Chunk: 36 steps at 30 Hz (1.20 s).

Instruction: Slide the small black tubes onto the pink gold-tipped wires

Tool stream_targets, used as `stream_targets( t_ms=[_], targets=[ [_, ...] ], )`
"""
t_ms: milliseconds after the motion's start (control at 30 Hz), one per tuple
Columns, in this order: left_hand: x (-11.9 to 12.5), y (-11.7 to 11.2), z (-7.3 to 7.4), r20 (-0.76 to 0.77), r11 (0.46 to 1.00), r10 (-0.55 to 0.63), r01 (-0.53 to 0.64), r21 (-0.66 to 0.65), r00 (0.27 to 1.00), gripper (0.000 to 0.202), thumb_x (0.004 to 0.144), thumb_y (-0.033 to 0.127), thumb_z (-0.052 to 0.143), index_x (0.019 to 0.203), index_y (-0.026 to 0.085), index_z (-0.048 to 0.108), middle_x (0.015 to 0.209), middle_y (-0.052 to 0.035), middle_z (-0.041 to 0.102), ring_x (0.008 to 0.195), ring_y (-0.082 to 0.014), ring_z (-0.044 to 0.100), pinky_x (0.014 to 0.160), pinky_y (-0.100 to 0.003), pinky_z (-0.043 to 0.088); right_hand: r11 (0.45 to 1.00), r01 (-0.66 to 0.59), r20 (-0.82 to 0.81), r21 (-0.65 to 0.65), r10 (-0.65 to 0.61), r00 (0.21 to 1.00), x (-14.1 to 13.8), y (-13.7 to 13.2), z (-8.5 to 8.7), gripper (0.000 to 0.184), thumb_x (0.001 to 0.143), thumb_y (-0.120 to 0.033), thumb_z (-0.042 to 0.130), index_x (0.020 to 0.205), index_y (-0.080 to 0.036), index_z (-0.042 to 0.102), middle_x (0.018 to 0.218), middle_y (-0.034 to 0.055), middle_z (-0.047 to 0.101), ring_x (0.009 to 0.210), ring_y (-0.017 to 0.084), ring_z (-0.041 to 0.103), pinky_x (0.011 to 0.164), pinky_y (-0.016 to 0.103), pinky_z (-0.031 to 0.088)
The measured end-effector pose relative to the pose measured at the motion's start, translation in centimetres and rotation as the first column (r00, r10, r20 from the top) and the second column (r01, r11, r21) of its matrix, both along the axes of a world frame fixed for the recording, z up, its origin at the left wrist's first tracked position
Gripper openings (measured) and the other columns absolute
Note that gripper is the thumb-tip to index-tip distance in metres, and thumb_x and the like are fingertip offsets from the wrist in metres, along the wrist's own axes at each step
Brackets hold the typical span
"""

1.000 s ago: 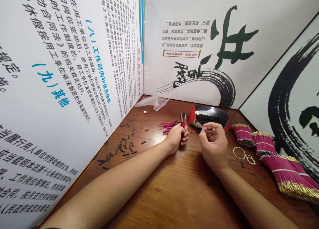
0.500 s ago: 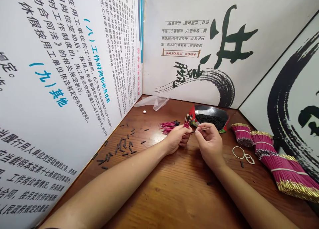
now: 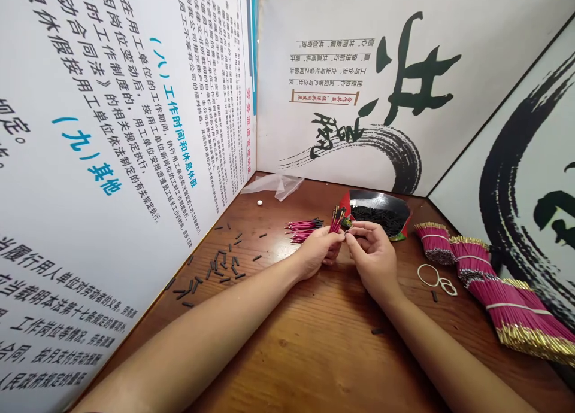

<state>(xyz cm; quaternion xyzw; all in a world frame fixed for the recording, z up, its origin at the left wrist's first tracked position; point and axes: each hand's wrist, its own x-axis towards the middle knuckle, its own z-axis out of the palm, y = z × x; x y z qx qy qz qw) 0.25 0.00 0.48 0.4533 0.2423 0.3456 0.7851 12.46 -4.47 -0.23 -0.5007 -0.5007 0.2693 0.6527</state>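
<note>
Several thin magenta wires (image 3: 336, 219) with short black sleeves on their tips stand fanned out of my left hand (image 3: 320, 250), tilted toward one o'clock. The fingers of that hand are curled tight around the lower ends, so only the capped tops show above the knuckles. My right hand (image 3: 372, 254) sits just beside it at three o'clock, thumb and forefinger pressed together at the foot of the fan; I cannot tell what lies between them. The two hands meet at the fingertips, over the middle of the wooden table (image 3: 314, 341), whose grain is brown and glossy.

At eleven o'clock from my left hand, a loose sheaf of the same capped wires (image 3: 303, 227) lies flat. At one o'clock from my right hand, a red-edged tray (image 3: 402, 205) holds a heap of black tubing pieces. More black pieces (image 3: 220, 264) lie scattered at nine o'clock, near the printed panel. At three o'clock, well apart, thick bundles of magenta wire (image 3: 485, 269) with gold stripped ends lie banded in white, with white rubber bands (image 3: 438, 278) between them and my right wrist. A crumpled clear plastic bag (image 3: 276, 184) lies at the far edge.
</note>
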Motion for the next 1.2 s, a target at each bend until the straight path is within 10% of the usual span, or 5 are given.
stream_targets(
  t_ms=[1200],
  targets=[
    [0.66,-0.43,-0.29,-0.083,0.994,0.089,-0.083,0.074,0.993,0.014,0.089,0.031,0.051,0.094,0.018,0.048,0.061,0.0087,0.028,0.047,-0.0054,0.021,0.044,-0.019,0.015,0.996,-0.06,0.152,-0.062,0.068,0.986,0.62,0.21,-0.87,0.023,0.082,-0.038,0.066,0.095,-0.021,0.059,0.08,0.0015,0.062,0.064,0.014,0.057,0.057,0.028,0.045]
  ],
)
